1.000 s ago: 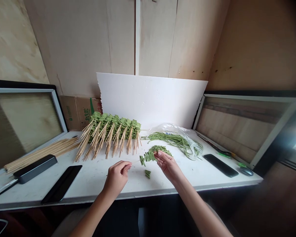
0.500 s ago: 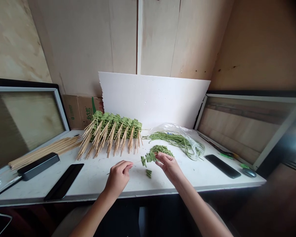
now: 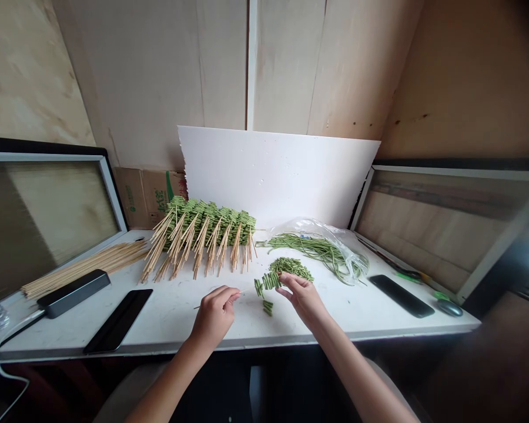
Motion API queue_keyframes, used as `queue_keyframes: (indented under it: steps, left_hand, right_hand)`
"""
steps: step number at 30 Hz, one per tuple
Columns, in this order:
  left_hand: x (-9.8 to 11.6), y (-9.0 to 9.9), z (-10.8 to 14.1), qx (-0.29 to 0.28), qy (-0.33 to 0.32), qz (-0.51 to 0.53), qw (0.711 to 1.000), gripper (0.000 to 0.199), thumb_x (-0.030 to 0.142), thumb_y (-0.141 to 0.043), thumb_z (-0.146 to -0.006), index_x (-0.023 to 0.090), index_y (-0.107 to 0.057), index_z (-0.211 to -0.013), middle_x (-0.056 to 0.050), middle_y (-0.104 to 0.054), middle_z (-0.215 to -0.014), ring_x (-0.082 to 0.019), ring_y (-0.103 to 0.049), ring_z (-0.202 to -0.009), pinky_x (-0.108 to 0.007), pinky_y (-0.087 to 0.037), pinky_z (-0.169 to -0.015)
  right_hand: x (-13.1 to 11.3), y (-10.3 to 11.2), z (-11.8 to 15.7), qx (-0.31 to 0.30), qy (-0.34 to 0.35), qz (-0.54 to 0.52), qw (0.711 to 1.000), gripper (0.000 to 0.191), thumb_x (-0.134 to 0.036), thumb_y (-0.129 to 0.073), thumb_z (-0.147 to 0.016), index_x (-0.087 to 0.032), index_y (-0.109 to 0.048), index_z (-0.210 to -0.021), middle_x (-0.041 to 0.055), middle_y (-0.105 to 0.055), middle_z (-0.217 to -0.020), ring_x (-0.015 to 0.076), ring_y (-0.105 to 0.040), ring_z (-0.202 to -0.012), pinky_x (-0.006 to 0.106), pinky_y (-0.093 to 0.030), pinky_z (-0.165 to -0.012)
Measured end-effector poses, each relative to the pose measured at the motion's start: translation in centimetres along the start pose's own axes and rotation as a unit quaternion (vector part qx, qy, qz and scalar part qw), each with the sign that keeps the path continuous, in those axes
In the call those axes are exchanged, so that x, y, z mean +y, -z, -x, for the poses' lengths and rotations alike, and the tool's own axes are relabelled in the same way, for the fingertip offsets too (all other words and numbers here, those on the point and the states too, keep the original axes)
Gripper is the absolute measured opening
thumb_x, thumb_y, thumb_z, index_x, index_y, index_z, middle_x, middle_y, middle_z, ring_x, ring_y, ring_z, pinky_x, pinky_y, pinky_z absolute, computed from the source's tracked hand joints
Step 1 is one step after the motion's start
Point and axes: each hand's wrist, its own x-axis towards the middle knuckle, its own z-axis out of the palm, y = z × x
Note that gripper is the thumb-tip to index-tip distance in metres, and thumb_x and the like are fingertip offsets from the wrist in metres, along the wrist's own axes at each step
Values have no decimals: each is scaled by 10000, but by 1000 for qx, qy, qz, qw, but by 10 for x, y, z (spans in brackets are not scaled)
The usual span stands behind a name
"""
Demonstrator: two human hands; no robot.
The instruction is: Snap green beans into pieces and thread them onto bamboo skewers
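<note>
Pinched in my left hand (image 3: 214,311) is a thin bamboo skewer (image 3: 243,291), its short bare length pointing toward my right hand. My right hand (image 3: 297,292) is closed at the far end of a row of cut green bean pieces (image 3: 271,281), which sit side by side in line with the skewer. One piece stands slightly apart from the row on the left. Below the row, a few more bean pieces (image 3: 268,307) lie together on the white table (image 3: 171,320). Just behind my right hand is a heap of cut bean pieces (image 3: 293,267).
Finished bean skewers (image 3: 211,226) are stacked at the back left, sticks pointing forward. Bare skewers (image 3: 88,267) lie farther left, near a black box (image 3: 74,292) and a phone (image 3: 119,320). Long beans (image 3: 308,247) in a plastic bag, another phone (image 3: 401,295) and a mouse (image 3: 449,307) are right.
The view has shifted slightly. Both hands keep nearly the same hold, and the bean row stays between them with little visible difference.
</note>
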Motion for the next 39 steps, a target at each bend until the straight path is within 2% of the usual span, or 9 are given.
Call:
queue_keyframes:
  steps: [4,7,11,13,18,23,27,34,39]
  left_hand:
    - [6,1,-2,5,19,12,1000,253,107,-509,-951,196,-738,-890,-53,-751,-816,-188,-710,-740,-276,-548,-683]
    - [7,4,-5,18,50,19,998,230,149,-527,-955,201,-741,-888,-51,-761,-808,-191,-717,-726,-273,-555,-666]
    - [-1,6,-8,28,89,14,996,201,193,-542,-960,197,-737,-910,-53,-768,-813,-192,-720,-724,-271,-563,-671]
    - [-6,6,-8,32,99,12,994,192,197,-545,-956,193,-733,-917,-54,-769,-813,-194,-726,-731,-272,-569,-680]
    - [-10,3,-6,29,100,10,995,184,201,-555,-953,192,-734,-911,-55,-769,-802,-198,-727,-725,-276,-576,-675]
    - [-10,2,-6,22,94,6,995,185,202,-560,-958,192,-734,-898,-46,-755,-768,-192,-718,-695,-272,-576,-660]
    - [-11,2,-6,12,100,10,995,186,197,-555,-959,189,-734,-908,-50,-755,-790,-192,-718,-718,-274,-577,-677]
    - [-8,0,-6,5,94,14,995,194,188,-541,-959,184,-729,-909,-56,-750,-806,-190,-708,-727,-278,-573,-684]
    - [-7,1,-6,8,85,12,996,195,187,-539,-963,188,-727,-910,-55,-749,-800,-189,-708,-721,-278,-574,-677]
  right_hand:
    - [0,-3,2,-16,-6,-12,1000,274,-420,-939,-637,-207,-822,-764,77,-771,-996,266,-655,-1062,451,-553,-987]
    - [-4,-4,3,-29,8,9,999,315,-435,-917,-678,-248,-834,-919,74,-771,-1105,269,-652,-1121,409,-538,-969]
    - [-14,-2,4,-28,41,162,986,417,-538,-791,-807,-293,-786,-1144,85,-743,-1259,297,-646,-1182,391,-523,-883]
    - [-18,2,5,-40,63,287,955,364,-554,-755,-825,-255,-813,-1023,99,-786,-1135,299,-690,-1059,388,-516,-835]
    - [-13,7,10,-175,73,517,834,313,-515,-726,-818,-230,-816,-727,61,-785,-756,230,-663,-694,328,-458,-632]
    - [-2,10,14,-152,54,581,798,272,-436,-729,-792,-217,-795,-646,47,-731,-607,169,-566,-527,297,-355,-518]
    - [0,8,16,-165,41,588,791,130,-383,-817,-687,-253,-819,-693,44,-769,-680,197,-632,-583,291,-384,-536]
    - [13,-4,21,-75,70,663,741,206,-424,-863,-675,-249,-758,-646,51,-759,-708,204,-623,-609,303,-353,-565]
    - [20,-7,22,-75,66,669,736,135,-316,-812,-742,-245,-747,-648,62,-759,-746,209,-639,-659,297,-342,-582]
